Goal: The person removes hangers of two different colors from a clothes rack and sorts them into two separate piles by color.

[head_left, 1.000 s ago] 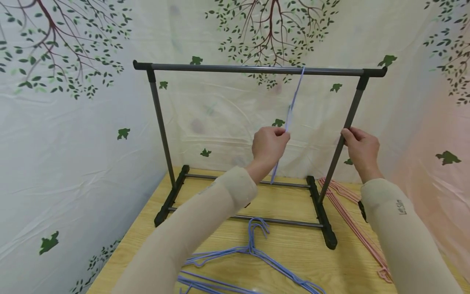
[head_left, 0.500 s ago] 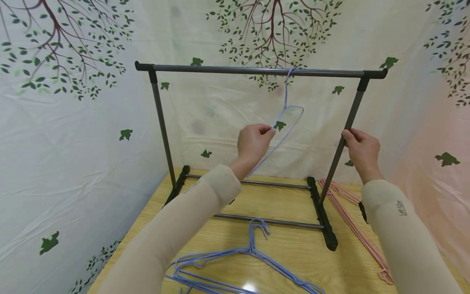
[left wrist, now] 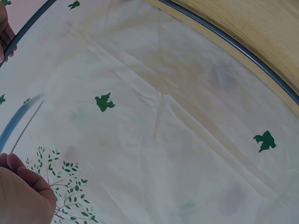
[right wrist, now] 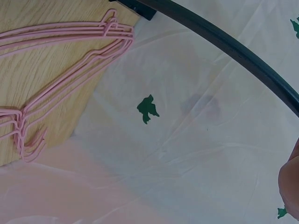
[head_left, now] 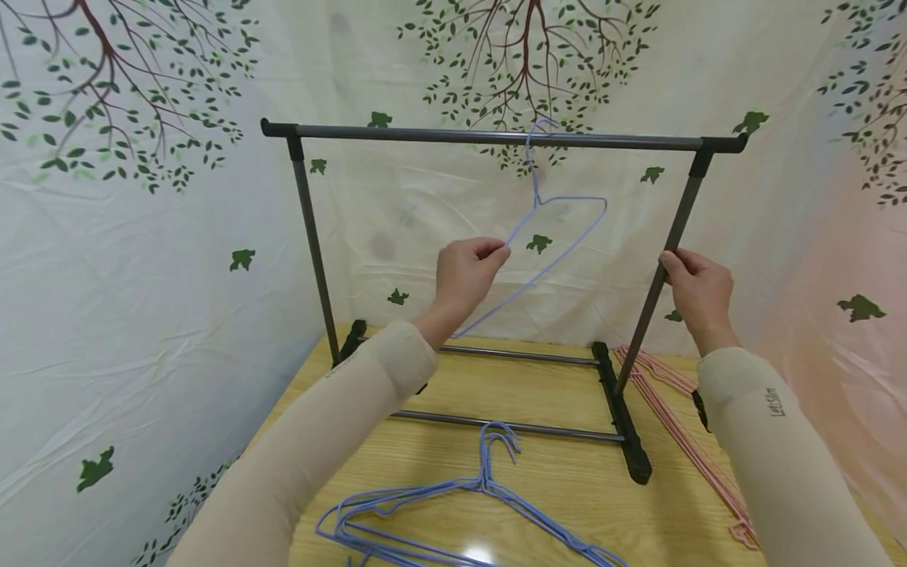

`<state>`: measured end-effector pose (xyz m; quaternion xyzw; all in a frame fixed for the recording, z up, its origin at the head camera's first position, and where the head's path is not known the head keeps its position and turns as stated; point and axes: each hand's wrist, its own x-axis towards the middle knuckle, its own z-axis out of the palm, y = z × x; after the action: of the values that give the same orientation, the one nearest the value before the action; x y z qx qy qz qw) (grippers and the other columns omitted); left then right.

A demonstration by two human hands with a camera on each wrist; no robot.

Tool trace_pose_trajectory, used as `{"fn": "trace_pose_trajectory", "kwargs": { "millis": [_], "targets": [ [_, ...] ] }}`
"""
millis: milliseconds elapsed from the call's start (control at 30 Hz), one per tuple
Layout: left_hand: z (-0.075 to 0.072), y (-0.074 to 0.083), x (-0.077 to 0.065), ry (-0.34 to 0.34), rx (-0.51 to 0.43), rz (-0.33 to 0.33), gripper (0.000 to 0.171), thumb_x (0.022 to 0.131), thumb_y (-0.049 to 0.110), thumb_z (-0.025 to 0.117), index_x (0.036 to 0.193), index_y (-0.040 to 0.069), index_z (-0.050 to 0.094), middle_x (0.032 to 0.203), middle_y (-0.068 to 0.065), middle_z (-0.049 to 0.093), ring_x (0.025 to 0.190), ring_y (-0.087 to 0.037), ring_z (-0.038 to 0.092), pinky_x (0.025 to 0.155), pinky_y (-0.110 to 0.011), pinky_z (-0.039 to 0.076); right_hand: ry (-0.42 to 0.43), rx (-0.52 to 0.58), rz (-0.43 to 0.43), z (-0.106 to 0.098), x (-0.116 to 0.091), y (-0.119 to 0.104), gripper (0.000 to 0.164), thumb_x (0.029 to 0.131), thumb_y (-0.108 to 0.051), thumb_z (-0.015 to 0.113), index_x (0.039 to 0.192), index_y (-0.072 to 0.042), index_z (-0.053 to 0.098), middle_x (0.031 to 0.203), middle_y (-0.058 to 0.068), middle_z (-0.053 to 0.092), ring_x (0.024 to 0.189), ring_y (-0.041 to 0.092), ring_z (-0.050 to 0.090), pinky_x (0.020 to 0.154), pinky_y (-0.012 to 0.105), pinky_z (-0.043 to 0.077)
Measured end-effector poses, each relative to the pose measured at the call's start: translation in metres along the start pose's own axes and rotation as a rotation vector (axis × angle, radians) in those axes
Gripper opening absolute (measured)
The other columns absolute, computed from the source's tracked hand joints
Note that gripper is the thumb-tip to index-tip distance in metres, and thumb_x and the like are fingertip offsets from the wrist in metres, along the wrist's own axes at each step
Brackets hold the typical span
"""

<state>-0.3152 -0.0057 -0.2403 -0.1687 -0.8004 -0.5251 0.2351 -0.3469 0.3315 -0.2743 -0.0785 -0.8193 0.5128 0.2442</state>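
In the head view my left hand pinches the left shoulder of a blue wire hanger. The hanger's hook arches above the dark top rail of a clothes rack, and its lower left end is partly hidden behind my hand and arm. Thumb and fingers of my right hand grip the rack's right upright. From the left wrist, my left hand shows at the lower left beside blurred hanger wire. The right wrist view catches only an edge of my right hand near the upright.
Several blue hangers lie stacked on the wooden table in front of the rack. Pink hangers lie to its right, partly under my right arm. A printed cloth hangs behind and at the sides.
My left hand has moved left along with the hanger, which has turned from edge-on to show more of its triangle. Its hook has shifted left at the rail. The right hand stays put.
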Motion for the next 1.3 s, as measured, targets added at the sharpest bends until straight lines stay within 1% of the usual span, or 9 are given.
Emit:
{"fn": "trace_pose_trajectory", "kwargs": {
  "millis": [100,233,467,633,800,933,1100,1200,1300],
  "targets": [
    [-0.007,-0.005,-0.001,-0.011,-0.034,-0.004,0.022,0.095,0.02,0.07,0.109,0.005,0.077,0.097,-0.005,0.075,0.082,-0.014,0.067,0.071,-0.026,0.053,0.002,-0.002,-0.004,0.0,-0.001,0.0,0.062,0.096,-0.054,0.053,0.143,-0.012,0.055,0.139,0.013,0.057,0.108,0.005,0.065,0.104,0.041,0.044],
    [-0.016,-0.013,0.0,-0.028,-0.069,-0.006,0.022,0.095,0.02,0.07,0.109,0.005,0.077,0.098,-0.005,0.075,0.085,-0.018,0.068,0.071,-0.027,0.054,0.003,-0.007,-0.007,-0.001,-0.002,0.0,0.062,0.096,-0.054,0.053,0.143,-0.013,0.055,0.14,0.013,0.057,0.108,0.005,0.065,0.103,0.04,0.045],
    [-0.029,-0.025,0.0,-0.056,-0.112,0.001,0.021,0.094,0.02,0.071,0.107,0.005,0.077,0.097,-0.004,0.075,0.085,-0.014,0.067,0.074,-0.028,0.054,0.01,-0.006,-0.013,-0.002,-0.005,0.0,0.061,0.097,-0.053,0.054,0.142,-0.012,0.056,0.138,0.013,0.058,0.107,0.004,0.065,0.103,0.04,0.045],
    [-0.038,-0.033,-0.004,-0.087,-0.128,0.0,0.021,0.094,0.022,0.071,0.106,0.006,0.077,0.097,-0.006,0.074,0.087,-0.015,0.067,0.075,-0.03,0.053,0.015,-0.012,-0.01,-0.002,-0.008,-0.001,0.061,0.097,-0.053,0.054,0.141,-0.012,0.057,0.138,0.013,0.058,0.105,0.003,0.066,0.102,0.04,0.046],
    [-0.047,-0.044,-0.01,-0.114,-0.131,-0.019,0.02,0.094,0.023,0.071,0.105,0.007,0.078,0.094,-0.004,0.074,0.086,-0.019,0.067,0.073,-0.031,0.054,0.01,-0.009,-0.004,-0.002,-0.009,-0.002,0.062,0.096,-0.053,0.054,0.143,-0.011,0.055,0.139,0.014,0.057,0.104,0.002,0.066,0.102,0.039,0.046],
    [-0.054,-0.053,-0.015,-0.138,-0.113,-0.036,0.021,0.094,0.023,0.071,0.105,0.007,0.078,0.092,-0.003,0.074,0.082,-0.018,0.067,0.071,-0.03,0.053,0.009,-0.001,-0.002,-0.003,-0.01,-0.002,0.063,0.096,-0.053,0.054,0.143,-0.011,0.055,0.139,0.014,0.057,0.105,0.003,0.066,0.103,0.039,0.045],
    [-0.064,-0.063,-0.023,-0.198,-0.097,-0.06,0.023,0.095,0.024,0.069,0.107,0.007,0.077,0.093,-0.005,0.073,0.083,-0.021,0.064,0.07,-0.032,0.052,0.026,-0.001,-0.006,-0.002,-0.012,-0.004,0.062,0.096,-0.053,0.055,0.141,-0.011,0.056,0.137,0.013,0.058,0.098,-0.002,0.066,0.101,0.038,0.046],
    [-0.07,-0.069,-0.029,-0.253,-0.088,-0.074,0.023,0.096,0.023,0.068,0.108,0.006,0.077,0.092,-0.006,0.072,0.085,-0.026,0.063,0.07,-0.034,0.051,0.037,-0.004,-0.004,-0.002,-0.013,-0.004,0.061,0.096,-0.053,0.056,0.14,-0.011,0.058,0.136,0.013,0.06,0.095,-0.003,0.065,0.101,0.037,0.047],
    [-0.074,-0.074,-0.035,-0.311,-0.073,-0.101,0.022,0.097,0.023,0.067,0.107,0.006,0.077,0.092,-0.005,0.07,0.085,-0.025,0.063,0.071,-0.033,0.05,0.04,-0.004,-0.004,-0.002,-0.013,-0.004,0.061,0.096,-0.052,0.056,0.14,-0.01,0.058,0.135,0.012,0.06,0.095,-0.003,0.065,0.1,0.037,0.048]
  ]
}}
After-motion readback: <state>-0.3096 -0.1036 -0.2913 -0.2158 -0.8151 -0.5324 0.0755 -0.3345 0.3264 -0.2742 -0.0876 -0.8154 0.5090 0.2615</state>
